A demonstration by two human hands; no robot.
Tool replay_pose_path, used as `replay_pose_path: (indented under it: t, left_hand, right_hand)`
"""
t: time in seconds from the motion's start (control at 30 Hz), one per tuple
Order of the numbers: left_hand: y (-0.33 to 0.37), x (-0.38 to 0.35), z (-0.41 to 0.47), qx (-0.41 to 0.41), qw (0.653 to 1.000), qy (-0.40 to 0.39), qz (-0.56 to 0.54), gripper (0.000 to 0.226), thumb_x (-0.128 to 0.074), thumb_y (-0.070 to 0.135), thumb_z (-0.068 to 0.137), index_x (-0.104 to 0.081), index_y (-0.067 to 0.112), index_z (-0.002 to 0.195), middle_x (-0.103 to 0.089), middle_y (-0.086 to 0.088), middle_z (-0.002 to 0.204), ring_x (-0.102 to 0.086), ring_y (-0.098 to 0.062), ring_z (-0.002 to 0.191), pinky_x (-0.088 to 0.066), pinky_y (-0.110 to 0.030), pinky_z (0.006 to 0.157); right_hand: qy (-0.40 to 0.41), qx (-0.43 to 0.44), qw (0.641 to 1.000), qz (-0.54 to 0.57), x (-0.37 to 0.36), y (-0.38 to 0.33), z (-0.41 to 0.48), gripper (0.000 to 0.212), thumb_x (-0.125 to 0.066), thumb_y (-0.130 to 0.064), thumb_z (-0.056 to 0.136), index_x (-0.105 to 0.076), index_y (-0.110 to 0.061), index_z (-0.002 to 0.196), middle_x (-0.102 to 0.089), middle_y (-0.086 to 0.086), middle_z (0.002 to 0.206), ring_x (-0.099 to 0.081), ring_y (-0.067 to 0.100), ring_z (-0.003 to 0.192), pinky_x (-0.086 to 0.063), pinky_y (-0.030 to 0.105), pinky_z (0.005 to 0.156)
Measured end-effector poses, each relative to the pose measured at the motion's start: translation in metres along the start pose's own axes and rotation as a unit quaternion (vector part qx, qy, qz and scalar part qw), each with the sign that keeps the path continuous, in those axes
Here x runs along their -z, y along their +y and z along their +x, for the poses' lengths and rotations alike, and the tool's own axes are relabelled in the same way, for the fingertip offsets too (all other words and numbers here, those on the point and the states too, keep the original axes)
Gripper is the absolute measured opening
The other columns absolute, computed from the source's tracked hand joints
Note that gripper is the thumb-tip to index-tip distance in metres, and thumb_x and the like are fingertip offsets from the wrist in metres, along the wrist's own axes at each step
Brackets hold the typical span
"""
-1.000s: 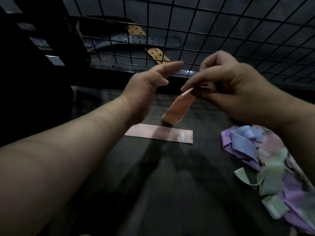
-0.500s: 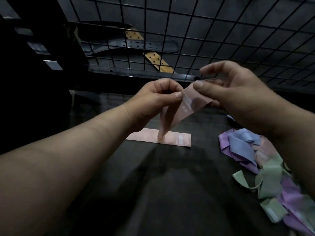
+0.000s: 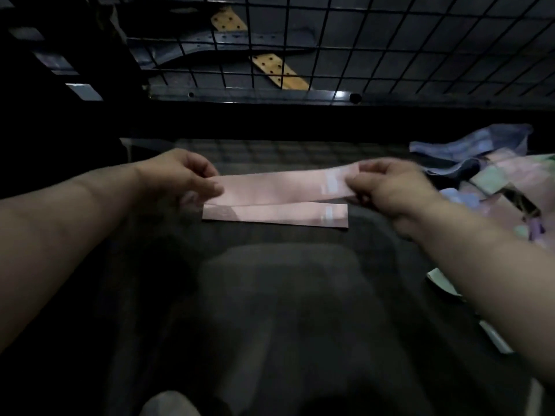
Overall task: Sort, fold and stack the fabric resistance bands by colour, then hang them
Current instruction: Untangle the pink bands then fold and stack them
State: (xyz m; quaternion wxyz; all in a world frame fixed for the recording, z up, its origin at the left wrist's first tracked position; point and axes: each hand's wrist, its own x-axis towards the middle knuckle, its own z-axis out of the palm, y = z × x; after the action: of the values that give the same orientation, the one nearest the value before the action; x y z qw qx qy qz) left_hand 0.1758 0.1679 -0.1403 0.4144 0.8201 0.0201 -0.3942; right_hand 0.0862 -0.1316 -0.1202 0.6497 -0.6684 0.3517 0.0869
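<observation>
Fingers point(image 3: 207, 187) of the left hand point(image 3: 177, 175), centre left of the frame, pinch one end of a pink band point(image 3: 276, 187) stretched flat across the middle. Just below it, a second pink band point(image 3: 270, 217) lies flat on the dark tabletop point(image 3: 270, 295). The right hand point(image 3: 387, 187) pinches the held band's other end. Loose blue, green and purple bands point(image 3: 495, 175) are heaped at the right edge.

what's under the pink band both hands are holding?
A second pink band lies flat on the dark table. Its far edge is covered by the held band.
</observation>
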Motion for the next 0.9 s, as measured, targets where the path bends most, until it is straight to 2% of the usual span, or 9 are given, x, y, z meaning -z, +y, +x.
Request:
replay_pose_path:
  t: [0.1,0.2,0.33,0.43,0.57,0.67,0.77,0.83,0.9]
  left_hand:
    - [-0.02,0.0,0.008,0.052,0.998,0.023,0.011,0.012,-0.078,0.009,0.079,-0.067,0.004,0.081,-0.062,-0.003,0.058,-0.052,-0.009,0.044,-0.041,-0.017,0.04]
    - [-0.034,-0.011,0.016,0.082,0.992,0.072,-0.058,0.009,-0.076,0.007,0.081,-0.067,0.006,0.083,-0.062,-0.005,0.059,-0.049,-0.008,0.04,-0.038,-0.016,0.037]
    - [-0.044,-0.033,0.025,0.117,0.968,0.165,-0.146,0.013,-0.071,-0.005,0.083,-0.067,0.005,0.091,-0.063,-0.012,0.073,-0.057,-0.015,0.049,-0.047,-0.019,0.037]
    - [-0.05,-0.046,0.03,0.127,0.944,0.226,-0.204,0.02,-0.067,-0.011,0.083,-0.059,0.005,0.075,-0.061,-0.014,0.071,-0.06,-0.02,0.053,-0.052,-0.025,0.04]
    - [-0.053,-0.057,0.034,0.119,0.94,0.265,-0.179,0.026,-0.064,-0.01,0.085,-0.056,0.01,0.071,-0.061,-0.013,0.075,-0.059,-0.024,0.057,-0.05,-0.024,0.038]
    - [-0.051,-0.058,0.038,0.119,0.929,0.311,-0.16,0.025,-0.063,-0.01,0.082,-0.06,0.012,0.072,-0.065,-0.014,0.08,-0.062,-0.026,0.06,-0.053,-0.028,0.041]
    - [-0.053,-0.059,0.04,0.118,0.93,0.329,-0.109,0.017,-0.067,-0.005,0.081,-0.065,0.012,0.078,-0.069,-0.017,0.089,-0.064,-0.028,0.071,-0.058,-0.034,0.062]
    - [-0.056,-0.06,0.041,0.129,0.93,0.331,-0.095,0.013,-0.069,-0.001,0.082,-0.066,0.011,0.078,-0.07,-0.018,0.092,-0.067,-0.033,0.084,-0.056,-0.038,0.081]
    - [-0.058,-0.061,0.041,0.143,0.928,0.331,-0.093,0.02,-0.069,-0.001,0.082,-0.062,0.013,0.069,-0.068,-0.015,0.087,-0.068,-0.035,0.093,-0.055,-0.039,0.085]
  right_hand:
    - [0.052,-0.092,0.994,0.02,-0.002,0.042,0.018,0.015,-0.066,0.003,0.089,-0.065,-0.008,0.098,-0.065,0.009,0.084,-0.062,0.017,0.067,-0.056,0.02,0.046]
    - [0.064,-0.135,0.989,0.016,0.002,0.068,0.029,0.019,-0.067,-0.001,0.089,-0.065,-0.01,0.106,-0.067,0.01,0.089,-0.062,0.017,0.068,-0.051,0.017,0.042]
    - [0.082,-0.124,0.989,0.017,0.0,0.085,0.037,0.014,-0.065,0.001,0.09,-0.064,-0.01,0.098,-0.065,0.009,0.087,-0.062,0.018,0.069,-0.049,0.016,0.041]
    - [0.111,-0.1,0.989,-0.022,-0.003,0.096,0.043,0.012,-0.067,0.002,0.088,-0.066,-0.01,0.089,-0.067,0.012,0.088,-0.065,0.02,0.069,-0.052,0.02,0.046]
    - [0.132,-0.064,0.983,-0.111,-0.005,0.106,0.048,0.012,-0.071,-0.014,0.089,-0.07,-0.006,0.098,-0.072,0.013,0.088,-0.064,0.02,0.054,-0.059,0.031,0.056]
    - [0.154,-0.022,0.97,-0.187,-0.005,0.107,0.052,0.009,-0.073,-0.023,0.086,-0.072,-0.013,0.087,-0.073,0.007,0.082,-0.067,0.024,0.059,-0.061,0.039,0.061]
    - [0.161,0.014,0.954,-0.253,-0.003,0.107,0.054,0.008,-0.073,-0.026,0.084,-0.07,-0.02,0.08,-0.073,0.002,0.085,-0.069,0.023,0.081,-0.058,0.038,0.082]
    - [0.16,0.021,0.952,-0.26,-0.002,0.108,0.055,0.005,-0.072,-0.024,0.085,-0.071,-0.019,0.086,-0.073,0.003,0.089,-0.068,0.021,0.085,-0.054,0.031,0.083]
    - [0.16,0.017,0.947,-0.276,-0.001,0.108,0.056,0.008,-0.072,-0.021,0.086,-0.071,-0.016,0.092,-0.071,0.004,0.092,-0.065,0.02,0.087,-0.046,0.023,0.079]
